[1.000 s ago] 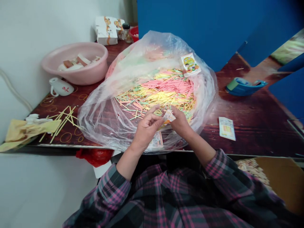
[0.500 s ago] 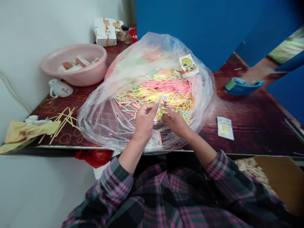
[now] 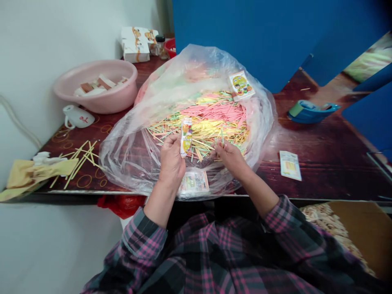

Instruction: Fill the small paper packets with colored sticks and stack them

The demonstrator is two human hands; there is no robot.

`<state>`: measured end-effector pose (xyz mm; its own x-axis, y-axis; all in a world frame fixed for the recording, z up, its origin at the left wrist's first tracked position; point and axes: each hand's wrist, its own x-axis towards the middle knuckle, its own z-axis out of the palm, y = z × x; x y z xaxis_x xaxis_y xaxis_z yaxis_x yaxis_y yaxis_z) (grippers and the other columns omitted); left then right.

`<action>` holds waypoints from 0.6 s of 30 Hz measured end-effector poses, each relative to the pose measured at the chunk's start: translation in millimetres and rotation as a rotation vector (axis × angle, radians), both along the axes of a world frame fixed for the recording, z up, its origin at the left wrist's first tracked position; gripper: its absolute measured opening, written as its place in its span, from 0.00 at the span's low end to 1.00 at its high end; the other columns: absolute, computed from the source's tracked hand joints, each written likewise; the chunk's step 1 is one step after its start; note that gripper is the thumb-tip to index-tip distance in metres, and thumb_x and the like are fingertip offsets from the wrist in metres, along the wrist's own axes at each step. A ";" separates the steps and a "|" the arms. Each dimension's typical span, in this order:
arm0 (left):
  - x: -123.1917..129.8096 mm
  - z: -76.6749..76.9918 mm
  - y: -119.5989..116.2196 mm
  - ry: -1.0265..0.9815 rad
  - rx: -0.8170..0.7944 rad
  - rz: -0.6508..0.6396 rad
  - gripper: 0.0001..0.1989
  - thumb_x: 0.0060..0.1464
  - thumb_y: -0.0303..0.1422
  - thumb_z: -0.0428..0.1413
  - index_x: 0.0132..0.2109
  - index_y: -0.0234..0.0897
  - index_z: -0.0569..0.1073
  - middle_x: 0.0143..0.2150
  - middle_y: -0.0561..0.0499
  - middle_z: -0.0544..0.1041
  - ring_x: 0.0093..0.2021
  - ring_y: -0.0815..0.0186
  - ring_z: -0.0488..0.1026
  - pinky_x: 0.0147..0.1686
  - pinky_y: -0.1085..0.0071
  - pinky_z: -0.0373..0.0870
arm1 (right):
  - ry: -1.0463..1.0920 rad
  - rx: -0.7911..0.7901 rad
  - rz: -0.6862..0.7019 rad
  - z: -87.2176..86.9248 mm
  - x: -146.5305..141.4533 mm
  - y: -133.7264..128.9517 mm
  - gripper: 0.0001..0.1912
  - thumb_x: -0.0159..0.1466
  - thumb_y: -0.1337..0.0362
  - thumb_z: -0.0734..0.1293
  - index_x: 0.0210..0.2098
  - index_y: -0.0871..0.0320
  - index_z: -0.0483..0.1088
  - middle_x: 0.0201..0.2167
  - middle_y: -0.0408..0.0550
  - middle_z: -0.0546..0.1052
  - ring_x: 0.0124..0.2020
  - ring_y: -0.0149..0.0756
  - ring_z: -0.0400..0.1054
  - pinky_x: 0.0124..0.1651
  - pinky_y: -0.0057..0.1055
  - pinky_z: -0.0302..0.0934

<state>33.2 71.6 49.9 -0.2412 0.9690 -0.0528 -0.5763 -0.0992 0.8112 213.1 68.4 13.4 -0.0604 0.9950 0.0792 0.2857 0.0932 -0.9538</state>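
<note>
My left hand [image 3: 172, 160] is closed on a narrow printed packet [image 3: 186, 138], held upright with its picture side towards me. My right hand [image 3: 231, 158] is at the near side of a heap of thin coloured sticks [image 3: 216, 111]. Its thumb and fingers are pinched together, with a greenish stick standing up from them; how many sticks they hold is unclear. The pink, yellow and green heap lies in a large clear plastic bag [image 3: 122, 149], spread open. Another printed packet [image 3: 241, 85] leans on the bag at the back right, and a pale packet [image 3: 196, 182] lies at the front edge.
A pink basin [image 3: 122, 98] and a white mug [image 3: 78, 116] stand at the left. Loose yellow sticks [image 3: 82, 159] lie beside a yellowish wrapper [image 3: 36, 171]. At the right are a flat packet [image 3: 290, 165] and a blue tape dispenser [image 3: 314, 114]. Blue panels [image 3: 232, 24] rise behind.
My hands have moved apart. The left has carried the packet leftward and turned it more upright, while the right has come away from it and pinches at the sticks.
</note>
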 end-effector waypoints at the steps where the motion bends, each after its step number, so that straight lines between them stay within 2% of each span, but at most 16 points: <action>1: 0.1 -1.8 -0.7 -0.007 -0.013 -0.008 0.11 0.47 0.32 0.69 0.30 0.38 0.73 0.28 0.58 0.76 0.27 0.74 0.73 0.33 0.75 0.72 | 0.065 0.004 -0.021 1.3 1.1 0.0 0.15 0.66 0.50 0.61 0.31 0.54 0.66 0.27 0.42 0.73 0.31 0.35 0.68 0.40 0.34 0.63; 4: 2.0 -7.1 -2.9 -0.013 -0.032 -0.028 0.11 0.47 0.32 0.69 0.30 0.38 0.73 0.26 0.58 0.75 0.26 0.74 0.72 0.31 0.76 0.70 | 0.191 0.050 -0.054 6.0 2.5 -1.0 0.15 0.65 0.49 0.62 0.33 0.55 0.68 0.31 0.44 0.75 0.35 0.35 0.69 0.45 0.35 0.65; 9: 11.2 -7.9 -4.3 0.017 -0.040 -0.044 0.12 0.48 0.33 0.69 0.28 0.37 0.72 0.25 0.58 0.74 0.24 0.74 0.70 0.30 0.75 0.69 | 0.128 0.008 0.052 11.5 -8.5 -6.7 0.12 0.65 0.51 0.64 0.35 0.53 0.68 0.34 0.46 0.76 0.38 0.38 0.72 0.45 0.37 0.68; 14: 19.8 -7.0 -5.7 0.022 -0.053 -0.028 0.14 0.46 0.37 0.70 0.29 0.37 0.73 0.24 0.58 0.74 0.24 0.72 0.70 0.29 0.75 0.68 | 0.032 0.016 0.072 10.1 -19.4 -9.8 0.10 0.66 0.55 0.61 0.32 0.53 0.65 0.26 0.41 0.70 0.27 0.35 0.66 0.35 0.34 0.63; 16: 18.9 -8.7 -5.9 0.054 -0.045 -0.031 0.14 0.46 0.38 0.70 0.30 0.38 0.74 0.26 0.57 0.75 0.26 0.71 0.71 0.32 0.73 0.70 | 0.006 0.029 0.041 8.8 -17.3 -9.1 0.10 0.66 0.55 0.61 0.31 0.52 0.64 0.23 0.40 0.67 0.25 0.33 0.63 0.32 0.33 0.59; 18: 15.1 -10.8 -5.7 0.120 -0.011 -0.034 0.13 0.47 0.39 0.69 0.29 0.38 0.73 0.33 0.54 0.78 0.33 0.68 0.76 0.39 0.70 0.73 | -0.010 0.024 0.010 8.4 -12.4 -8.1 0.11 0.66 0.54 0.61 0.31 0.53 0.64 0.22 0.39 0.67 0.24 0.33 0.62 0.31 0.32 0.57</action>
